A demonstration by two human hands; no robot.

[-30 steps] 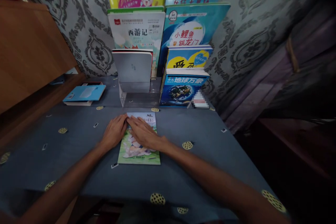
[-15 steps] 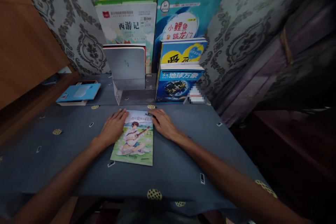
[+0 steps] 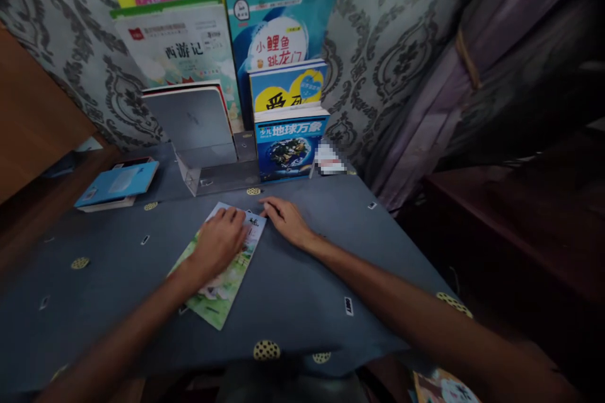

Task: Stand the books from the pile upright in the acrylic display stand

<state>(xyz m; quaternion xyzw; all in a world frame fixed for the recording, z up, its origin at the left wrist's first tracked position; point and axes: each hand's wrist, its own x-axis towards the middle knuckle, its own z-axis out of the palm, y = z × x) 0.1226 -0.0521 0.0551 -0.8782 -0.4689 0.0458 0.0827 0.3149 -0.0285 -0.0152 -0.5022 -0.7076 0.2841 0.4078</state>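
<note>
A thin paperback (image 3: 224,293) with a green and pale blue illustrated cover lies on the table, turned at an angle with its top leaning to the right. My left hand (image 3: 220,242) rests flat across the upper part of the cover and hides most of the title and picture. Its fingers are slightly bent and hold nothing. At the book's upper right corner is my right hand (image 3: 286,219), thumb and forefinger apart with the tips by the corner. Whether they touch it is hard to make out.
Behind stands a clear bookend (image 3: 189,179) with a grey-covered book (image 3: 196,123) and a blue earth book (image 3: 288,151). Taller books, including a teal one (image 3: 283,6), rise behind. Flat blue books (image 3: 120,182) lie left. A dark blue patterned cloth (image 3: 302,302) covers the table.
The paperback has turned clockwise. My left hand has moved from its left edge onto the cover, while my right stays near the top right corner. The view has shifted to the right.
</note>
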